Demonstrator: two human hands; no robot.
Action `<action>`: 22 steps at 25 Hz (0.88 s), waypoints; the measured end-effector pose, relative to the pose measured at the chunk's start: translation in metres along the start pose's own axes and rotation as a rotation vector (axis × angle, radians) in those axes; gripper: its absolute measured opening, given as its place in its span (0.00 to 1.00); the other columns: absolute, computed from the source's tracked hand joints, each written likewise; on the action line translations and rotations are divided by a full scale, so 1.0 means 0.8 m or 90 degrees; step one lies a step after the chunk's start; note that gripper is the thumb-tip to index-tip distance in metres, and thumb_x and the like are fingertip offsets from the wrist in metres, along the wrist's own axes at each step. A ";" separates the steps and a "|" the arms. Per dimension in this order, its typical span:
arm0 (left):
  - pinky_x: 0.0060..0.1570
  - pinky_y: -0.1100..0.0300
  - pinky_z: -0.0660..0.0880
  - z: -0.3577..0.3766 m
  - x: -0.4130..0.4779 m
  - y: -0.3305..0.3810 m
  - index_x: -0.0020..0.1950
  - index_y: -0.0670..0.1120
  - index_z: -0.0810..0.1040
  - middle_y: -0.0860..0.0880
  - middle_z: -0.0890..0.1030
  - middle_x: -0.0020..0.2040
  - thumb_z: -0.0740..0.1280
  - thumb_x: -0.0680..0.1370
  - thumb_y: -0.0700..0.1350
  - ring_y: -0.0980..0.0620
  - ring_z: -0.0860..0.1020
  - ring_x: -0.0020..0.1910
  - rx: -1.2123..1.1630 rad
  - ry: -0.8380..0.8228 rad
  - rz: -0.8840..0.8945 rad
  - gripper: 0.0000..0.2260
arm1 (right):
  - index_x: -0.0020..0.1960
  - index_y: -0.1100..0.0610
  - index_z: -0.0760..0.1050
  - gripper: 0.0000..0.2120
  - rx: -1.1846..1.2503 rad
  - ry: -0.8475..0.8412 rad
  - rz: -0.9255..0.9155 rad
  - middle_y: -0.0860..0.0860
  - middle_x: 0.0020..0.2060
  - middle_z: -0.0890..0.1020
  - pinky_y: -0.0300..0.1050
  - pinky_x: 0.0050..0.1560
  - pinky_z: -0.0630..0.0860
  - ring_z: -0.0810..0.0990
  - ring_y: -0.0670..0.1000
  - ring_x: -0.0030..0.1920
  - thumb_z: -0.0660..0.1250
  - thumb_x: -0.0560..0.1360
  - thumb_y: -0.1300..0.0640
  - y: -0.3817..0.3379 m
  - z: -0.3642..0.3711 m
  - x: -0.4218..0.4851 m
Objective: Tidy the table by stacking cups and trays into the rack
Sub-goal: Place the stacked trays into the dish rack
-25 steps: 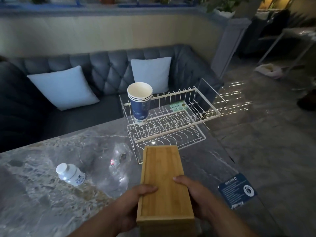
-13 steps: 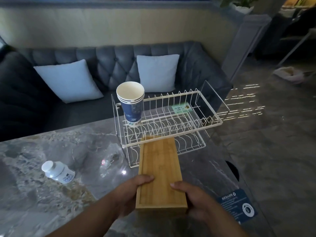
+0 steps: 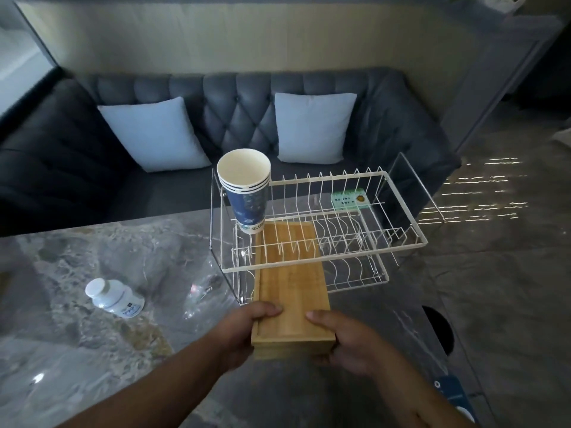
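Left hand (image 3: pixel 247 332) and right hand (image 3: pixel 349 344) clamp the near end of the bamboo tray (image 3: pixel 292 291), thumbs on top. Far half sits under the upper tier of the wire rack (image 3: pixel 398 242), just beside the stacked cups (image 3: pixel 245 193). Step: sliding tray into lower tier. Next, probably: push level, clear of the wires.

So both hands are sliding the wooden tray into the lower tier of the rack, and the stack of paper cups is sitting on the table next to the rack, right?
Not quite. The head view shows the cups standing in the upper tier of the rack, at its left end, not on the table. The rest holds: the left hand and right hand hold the tray, partly in the lower tier.
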State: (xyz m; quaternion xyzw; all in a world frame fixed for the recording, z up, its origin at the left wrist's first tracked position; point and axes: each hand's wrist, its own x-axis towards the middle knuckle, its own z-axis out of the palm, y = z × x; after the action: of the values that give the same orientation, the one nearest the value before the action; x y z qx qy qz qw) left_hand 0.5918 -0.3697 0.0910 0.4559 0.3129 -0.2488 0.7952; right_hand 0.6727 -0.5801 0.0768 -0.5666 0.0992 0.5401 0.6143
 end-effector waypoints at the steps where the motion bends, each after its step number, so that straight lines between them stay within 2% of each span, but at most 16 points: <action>1: 0.68 0.39 0.73 0.000 0.005 0.003 0.68 0.38 0.78 0.35 0.82 0.62 0.74 0.67 0.45 0.34 0.79 0.64 0.005 0.006 -0.001 0.30 | 0.67 0.53 0.77 0.39 -0.003 0.001 -0.007 0.56 0.55 0.86 0.52 0.45 0.81 0.85 0.55 0.52 0.83 0.59 0.44 -0.001 -0.005 0.005; 3: 0.68 0.39 0.72 -0.001 0.015 0.007 0.67 0.40 0.79 0.37 0.83 0.62 0.75 0.67 0.48 0.35 0.79 0.64 0.033 0.022 -0.010 0.29 | 0.66 0.52 0.77 0.40 0.003 -0.003 -0.024 0.54 0.53 0.86 0.50 0.42 0.81 0.86 0.53 0.50 0.83 0.58 0.43 -0.005 -0.013 0.014; 5: 0.56 0.48 0.77 -0.002 0.020 0.018 0.65 0.44 0.80 0.42 0.84 0.58 0.77 0.63 0.54 0.39 0.81 0.57 0.088 0.043 -0.034 0.32 | 0.65 0.50 0.77 0.39 -0.004 -0.002 -0.034 0.53 0.52 0.87 0.49 0.39 0.81 0.86 0.52 0.48 0.83 0.57 0.43 -0.014 -0.017 0.022; 7: 0.47 0.53 0.72 -0.005 0.025 0.031 0.62 0.47 0.81 0.45 0.83 0.53 0.78 0.58 0.61 0.44 0.79 0.51 0.132 0.074 -0.071 0.35 | 0.64 0.49 0.77 0.37 -0.012 0.016 -0.033 0.53 0.54 0.86 0.50 0.41 0.81 0.84 0.54 0.52 0.82 0.57 0.43 -0.025 -0.021 0.034; 9: 0.49 0.53 0.73 -0.006 0.035 0.041 0.59 0.49 0.82 0.46 0.85 0.51 0.79 0.57 0.63 0.46 0.81 0.50 0.128 0.092 -0.074 0.34 | 0.63 0.47 0.77 0.34 -0.014 0.025 -0.041 0.54 0.55 0.85 0.51 0.41 0.80 0.81 0.56 0.55 0.81 0.58 0.44 -0.037 -0.025 0.049; 12: 0.50 0.54 0.76 -0.005 0.054 0.046 0.57 0.50 0.83 0.50 0.88 0.47 0.78 0.59 0.64 0.51 0.84 0.45 0.089 0.132 -0.023 0.31 | 0.57 0.44 0.79 0.27 -0.024 0.036 -0.069 0.52 0.51 0.85 0.50 0.39 0.79 0.81 0.55 0.51 0.80 0.59 0.45 -0.056 -0.027 0.072; 16: 0.54 0.46 0.79 -0.009 0.073 0.041 0.57 0.52 0.83 0.49 0.86 0.52 0.76 0.61 0.67 0.46 0.82 0.53 0.082 0.210 -0.034 0.30 | 0.55 0.43 0.80 0.24 -0.050 0.065 -0.063 0.53 0.53 0.85 0.51 0.39 0.81 0.82 0.57 0.53 0.80 0.61 0.43 -0.063 -0.030 0.098; 20: 0.44 0.50 0.81 -0.012 0.077 0.035 0.60 0.53 0.81 0.49 0.86 0.53 0.76 0.62 0.67 0.47 0.83 0.50 0.078 0.225 0.012 0.31 | 0.55 0.44 0.80 0.23 -0.075 0.071 -0.057 0.53 0.55 0.85 0.52 0.41 0.82 0.83 0.58 0.54 0.80 0.63 0.42 -0.057 -0.035 0.108; 22: 0.44 0.51 0.81 -0.018 0.086 0.034 0.60 0.56 0.79 0.51 0.86 0.53 0.76 0.63 0.68 0.47 0.83 0.51 0.093 0.248 0.018 0.30 | 0.54 0.42 0.80 0.22 -0.087 0.079 -0.039 0.52 0.55 0.85 0.52 0.42 0.82 0.83 0.57 0.55 0.80 0.62 0.41 -0.056 -0.037 0.120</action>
State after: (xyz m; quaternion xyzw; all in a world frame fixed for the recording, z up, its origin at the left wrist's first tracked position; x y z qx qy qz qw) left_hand 0.6527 -0.3519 0.0511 0.5564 0.4351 -0.1670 0.6879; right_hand 0.7602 -0.5408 0.0226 -0.6424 0.0821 0.4906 0.5831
